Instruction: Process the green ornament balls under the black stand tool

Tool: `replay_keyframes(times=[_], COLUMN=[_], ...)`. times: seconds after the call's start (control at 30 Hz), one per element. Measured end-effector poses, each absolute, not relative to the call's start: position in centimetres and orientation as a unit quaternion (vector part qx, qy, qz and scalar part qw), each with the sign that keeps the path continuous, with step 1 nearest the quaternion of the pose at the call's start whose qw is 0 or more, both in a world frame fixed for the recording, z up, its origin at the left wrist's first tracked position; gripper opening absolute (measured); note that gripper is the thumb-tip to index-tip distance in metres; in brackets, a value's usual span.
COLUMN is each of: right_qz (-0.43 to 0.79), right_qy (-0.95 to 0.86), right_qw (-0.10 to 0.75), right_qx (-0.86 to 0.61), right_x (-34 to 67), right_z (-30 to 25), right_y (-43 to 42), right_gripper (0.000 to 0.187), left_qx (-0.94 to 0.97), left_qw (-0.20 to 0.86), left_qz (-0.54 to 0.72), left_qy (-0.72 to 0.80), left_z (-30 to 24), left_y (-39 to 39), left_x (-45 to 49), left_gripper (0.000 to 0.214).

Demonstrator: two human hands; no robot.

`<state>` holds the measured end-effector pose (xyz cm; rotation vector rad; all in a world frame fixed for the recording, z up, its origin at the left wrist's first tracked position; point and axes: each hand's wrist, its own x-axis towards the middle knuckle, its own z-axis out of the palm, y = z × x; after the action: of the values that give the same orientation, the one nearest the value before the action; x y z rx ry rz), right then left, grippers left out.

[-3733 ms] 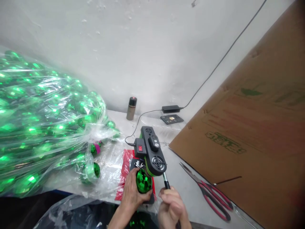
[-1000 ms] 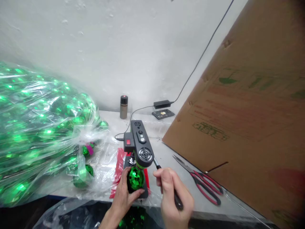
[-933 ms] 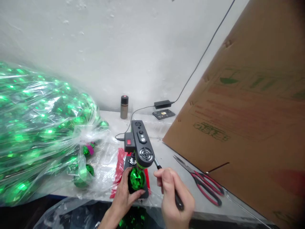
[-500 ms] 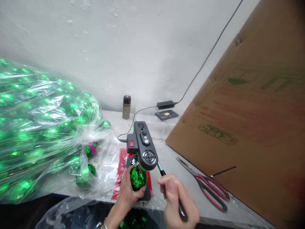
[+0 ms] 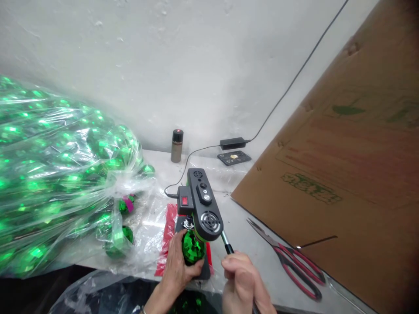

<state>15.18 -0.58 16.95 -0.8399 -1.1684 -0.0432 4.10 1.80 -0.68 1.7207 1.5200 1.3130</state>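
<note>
My left hand (image 5: pixel 175 266) is closed around a shiny green faceted ball (image 5: pixel 193 247), fingers on its left side and thumb along its lower right. The ball sits directly under the near end of a black machine (image 5: pixel 204 198) with round vented grilles and a red switch. Whether the two touch is hard to see. My right hand (image 5: pixel 247 281) is wrapped round the black grip of a metal lever (image 5: pixel 226 240) that comes out from the machine's right side. Beneath the ball lie the machine's dark base (image 5: pixel 205 271) and a red sheet (image 5: pixel 168 237).
On the left bulges a clear plastic bag (image 5: pixel 65 144) full of green balls. Scissors (image 5: pixel 294 266) lie right of the lever, before a large cardboard box (image 5: pixel 321 161). Behind stand a small bottle (image 5: pixel 176 148), a power adapter (image 5: pixel 233 143) and a phone-like dark slab (image 5: pixel 234 157).
The whole view has shifted slightly, so things appear further right. My right hand sits a little lower, covering more of the lever's grip. My left hand keeps the ball under the machine.
</note>
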Motion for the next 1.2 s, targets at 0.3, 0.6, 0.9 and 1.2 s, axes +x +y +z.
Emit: replay_keyframes(times=[0.3,0.6,0.9,1.2], right_qz=[-0.064,-0.087,-0.112,-0.12], right_qy=[-0.516,-0.513,-0.508,-0.52], right_qw=[0.758,0.75,0.749,0.751], right_qx=[-0.394,-0.408,-0.411,-0.389], right_x=[14.9,15.1,15.2,15.9], right_z=[15.9,15.1,14.5,14.0], right_y=[-0.5,-0.5,-0.3,-0.2], right_gripper=[0.038,0.042,0.042,0.041], left_qx=[0.637,0.64,0.637,0.64], left_qw=[0.233,0.238,0.238,0.241], left_qz=[0.483,0.478,0.481,0.486], left_qy=[0.555,0.552,0.553,0.544], left_z=[-0.7,-0.6,-1.4,-1.4], left_y=[1.8,1.8,1.9,2.1], left_x=[4.0,3.9,4.1,4.3], left_gripper=[0.081,0.079,0.082,0.085])
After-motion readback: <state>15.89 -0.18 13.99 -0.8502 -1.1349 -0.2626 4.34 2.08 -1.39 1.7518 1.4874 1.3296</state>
